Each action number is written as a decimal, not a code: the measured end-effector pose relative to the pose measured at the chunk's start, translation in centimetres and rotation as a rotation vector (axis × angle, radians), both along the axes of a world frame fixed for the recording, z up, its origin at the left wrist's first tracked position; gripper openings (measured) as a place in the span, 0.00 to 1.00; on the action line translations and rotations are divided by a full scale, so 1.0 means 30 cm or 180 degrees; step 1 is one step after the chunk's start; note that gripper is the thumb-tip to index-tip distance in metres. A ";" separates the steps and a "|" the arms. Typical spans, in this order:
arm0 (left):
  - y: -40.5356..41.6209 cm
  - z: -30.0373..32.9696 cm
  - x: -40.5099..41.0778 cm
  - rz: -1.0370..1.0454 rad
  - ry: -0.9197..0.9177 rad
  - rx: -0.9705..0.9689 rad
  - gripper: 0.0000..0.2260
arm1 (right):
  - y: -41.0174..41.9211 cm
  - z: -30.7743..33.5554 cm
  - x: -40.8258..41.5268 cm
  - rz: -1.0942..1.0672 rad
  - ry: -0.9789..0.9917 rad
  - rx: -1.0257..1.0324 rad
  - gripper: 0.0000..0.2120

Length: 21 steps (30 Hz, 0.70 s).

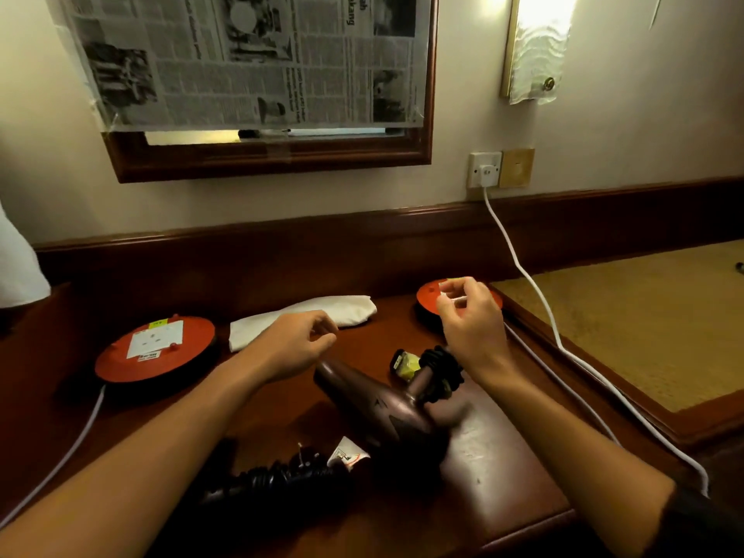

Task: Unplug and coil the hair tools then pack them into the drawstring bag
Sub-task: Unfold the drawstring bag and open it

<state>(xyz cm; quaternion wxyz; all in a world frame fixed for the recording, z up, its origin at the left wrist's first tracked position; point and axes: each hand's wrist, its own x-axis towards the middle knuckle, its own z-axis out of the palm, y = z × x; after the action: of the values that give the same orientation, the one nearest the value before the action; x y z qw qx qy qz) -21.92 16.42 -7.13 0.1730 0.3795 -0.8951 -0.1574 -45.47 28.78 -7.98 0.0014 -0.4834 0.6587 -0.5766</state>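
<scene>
A dark brown hair dryer lies on the wooden desk, its black cord wound round the handle, with a yellow-tagged plug beside it. A second dark tool with a coiled black cord lies at the desk's front. The white drawstring bag lies folded at the back. My left hand hovers above the dryer's nozzle, fingers loosely curled and holding nothing. My right hand is raised over the right red reel, fingers curled; a small white piece shows at its fingertips.
Two red extension reels sit on the desk, one at the left and one at the right. A white cable runs from the wall socket down along the desk's right edge. A framed mirror covered with newspaper hangs above.
</scene>
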 end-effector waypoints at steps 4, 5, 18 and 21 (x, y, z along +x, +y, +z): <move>-0.058 -0.020 0.027 0.0132 -0.0015 0.0036 0.10 | -0.080 0.020 -0.037 -0.0043 0.0268 0.0377 0.03; -0.077 -0.023 0.031 0.0170 -0.0032 0.0058 0.10 | -0.105 0.026 -0.041 -0.0004 0.0402 0.0491 0.04; -0.402 -0.148 0.037 0.0675 -0.0350 -0.0020 0.13 | -0.541 0.011 -0.009 0.0643 0.1453 0.1924 0.09; -0.487 -0.213 0.046 0.0869 -0.0565 -0.0075 0.17 | -0.652 -0.029 -0.015 0.0734 0.1786 0.2323 0.11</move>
<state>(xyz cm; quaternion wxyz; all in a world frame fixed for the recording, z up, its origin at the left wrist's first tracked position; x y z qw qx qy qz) -20.53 1.82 -13.52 0.1174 0.5079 -0.8488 -0.0877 -45.93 9.22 -8.86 0.0572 -0.6583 0.7352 -0.1508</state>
